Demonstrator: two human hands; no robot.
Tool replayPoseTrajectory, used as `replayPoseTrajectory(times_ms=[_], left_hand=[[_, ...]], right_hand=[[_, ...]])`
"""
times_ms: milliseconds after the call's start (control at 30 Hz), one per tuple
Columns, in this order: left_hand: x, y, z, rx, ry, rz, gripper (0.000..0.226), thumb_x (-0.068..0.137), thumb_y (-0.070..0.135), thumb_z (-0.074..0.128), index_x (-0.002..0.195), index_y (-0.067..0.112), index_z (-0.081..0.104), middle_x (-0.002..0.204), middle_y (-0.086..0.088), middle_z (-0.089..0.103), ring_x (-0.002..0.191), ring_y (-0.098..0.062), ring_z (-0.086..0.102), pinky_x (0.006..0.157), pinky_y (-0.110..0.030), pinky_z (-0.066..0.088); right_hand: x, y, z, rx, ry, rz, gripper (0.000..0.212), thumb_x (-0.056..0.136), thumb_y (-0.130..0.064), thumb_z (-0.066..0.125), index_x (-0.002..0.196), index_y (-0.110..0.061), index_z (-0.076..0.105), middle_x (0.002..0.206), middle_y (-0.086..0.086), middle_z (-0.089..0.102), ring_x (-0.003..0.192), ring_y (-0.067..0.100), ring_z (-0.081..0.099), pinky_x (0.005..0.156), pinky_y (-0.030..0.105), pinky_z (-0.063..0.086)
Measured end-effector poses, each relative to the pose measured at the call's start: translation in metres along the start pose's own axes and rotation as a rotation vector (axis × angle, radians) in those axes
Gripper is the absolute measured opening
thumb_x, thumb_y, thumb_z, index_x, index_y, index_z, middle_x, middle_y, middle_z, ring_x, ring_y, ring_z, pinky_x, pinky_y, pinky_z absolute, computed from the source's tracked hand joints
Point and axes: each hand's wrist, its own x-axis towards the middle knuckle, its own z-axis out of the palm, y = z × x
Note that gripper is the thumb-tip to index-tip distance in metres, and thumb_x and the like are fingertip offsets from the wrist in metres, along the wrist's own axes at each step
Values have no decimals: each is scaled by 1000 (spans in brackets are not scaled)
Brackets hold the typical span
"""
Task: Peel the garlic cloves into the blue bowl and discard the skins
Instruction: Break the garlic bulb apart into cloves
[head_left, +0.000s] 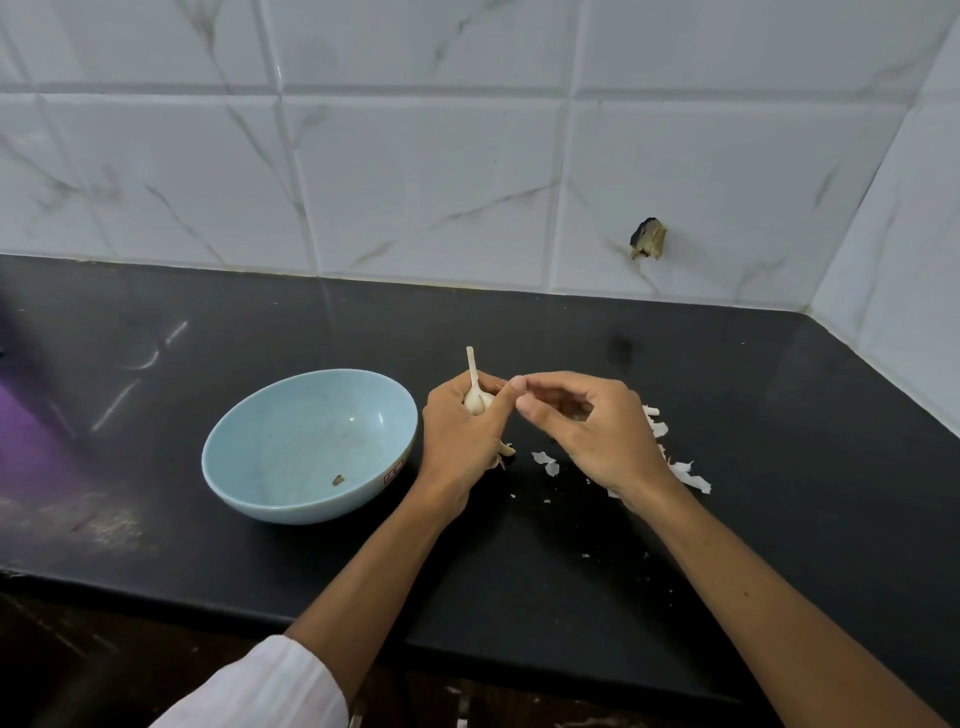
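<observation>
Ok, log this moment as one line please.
left hand: holds garlic bulb | right hand: fingertips at bulb | blue bowl: no cloves | skins: on counter

Both hands are just right of the blue bowl (301, 441). The left hand (462, 431), next to the bowl, shows its back to the camera. Its fingers are curled round a garlic bulb (477, 402), and its thumb stretches up and away from the bowl. The right hand (582, 431), farther from the bowl, is palm down with bent fingers. Its index fingertip meets the left thumb's tip; whether it pinches anything cannot be told. The left forearm (374, 571) is bare up to a white sleeve (270, 686), and the right forearm (753, 587) is bare.
</observation>
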Motion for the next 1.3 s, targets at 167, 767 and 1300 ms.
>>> replayPoseTrajectory(times_ms=[167,767,1300], left_hand=[[3,-4,1,21,-10,0,27,97,42,66,91,17,72,67,10,63,63,-5,56,62,-25,48],[-4,-2,5,-35,-215,66,37,110,35,38,142,30,56,117,2,55,96,7,60,80,-12,49],[-3,-5,2,185,61,392,40,87,47,78,118,22,73,102,5,71,80,-18,73,69,-38,62]], right_hand=[[4,10,-1,-86,113,2,10,88,-24,78,98,-21,80,83,-15,76,79,-5,70,72,10,52],[-4,3,9,25,-38,-43,41,98,-45,59,134,-26,66,100,-16,77,90,-3,71,80,24,58],[-1,6,11,1,284,-193,12,97,-15,68,104,-14,78,91,-12,76,81,2,72,72,21,58]])
